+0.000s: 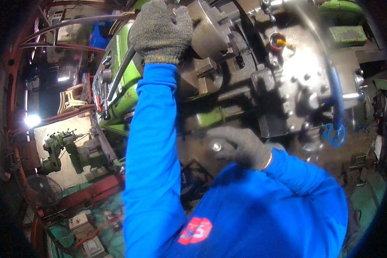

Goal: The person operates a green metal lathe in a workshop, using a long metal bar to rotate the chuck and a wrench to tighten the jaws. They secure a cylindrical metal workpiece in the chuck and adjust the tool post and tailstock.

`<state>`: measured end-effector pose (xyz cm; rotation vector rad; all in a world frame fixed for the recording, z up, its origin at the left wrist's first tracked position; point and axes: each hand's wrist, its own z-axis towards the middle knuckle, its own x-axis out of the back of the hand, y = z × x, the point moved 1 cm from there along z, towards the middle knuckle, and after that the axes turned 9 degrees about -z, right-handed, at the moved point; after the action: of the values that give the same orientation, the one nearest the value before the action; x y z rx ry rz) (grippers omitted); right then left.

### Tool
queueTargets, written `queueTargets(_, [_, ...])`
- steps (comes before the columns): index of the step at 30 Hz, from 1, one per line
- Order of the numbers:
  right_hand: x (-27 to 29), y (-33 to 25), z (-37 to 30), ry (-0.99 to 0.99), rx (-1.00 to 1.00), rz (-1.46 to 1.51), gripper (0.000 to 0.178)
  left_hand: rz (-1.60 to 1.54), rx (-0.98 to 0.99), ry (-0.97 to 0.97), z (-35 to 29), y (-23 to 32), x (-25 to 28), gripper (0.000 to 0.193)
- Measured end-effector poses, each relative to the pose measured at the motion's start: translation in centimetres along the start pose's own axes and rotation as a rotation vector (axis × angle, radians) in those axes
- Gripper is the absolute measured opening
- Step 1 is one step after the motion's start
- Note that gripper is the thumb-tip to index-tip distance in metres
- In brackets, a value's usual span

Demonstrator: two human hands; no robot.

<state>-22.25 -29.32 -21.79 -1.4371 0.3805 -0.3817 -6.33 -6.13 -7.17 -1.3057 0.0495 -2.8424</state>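
I judged work unfinished, the right hand [247, 147] seemingly gripping a metal piece [216, 147] apart from the chuck [207, 32], and couldn't tell the grip of the left hand [161, 35].

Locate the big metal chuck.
In the head view, the chuck is near the top edge, slightly right of centre, immediately right of the gloved left hand.
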Motion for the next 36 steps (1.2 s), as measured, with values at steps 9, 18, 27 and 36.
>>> queueTargets(9, [-0.5, 0.7, 0.1, 0.061, 0.072, -0.052, 0.052, 0.089, -0.012, 0.006, 0.0, 0.4, 0.2, 0.032])
queueTargets(18, [0.2, -0.5, 0.0, -0.106, -0.103, 0.289, 0.050, 0.044, -0.039, 0.031, -0.2, -0.2, -0.2, 0.035])
queueTargets(27, [-0.7, -0.8, -0.8, -0.173, -0.223, 0.916, 0.056, 0.033, 0.010, -0.022, -0.1, -0.1, 0.0, 0.034])
queueTargets(36, [-0.4, 0.1, 0.0, 0.043, 0.254, 0.127, 0.053, 0.042, 0.017, -0.014, -0.2, -0.1, -0.2, 0.036])
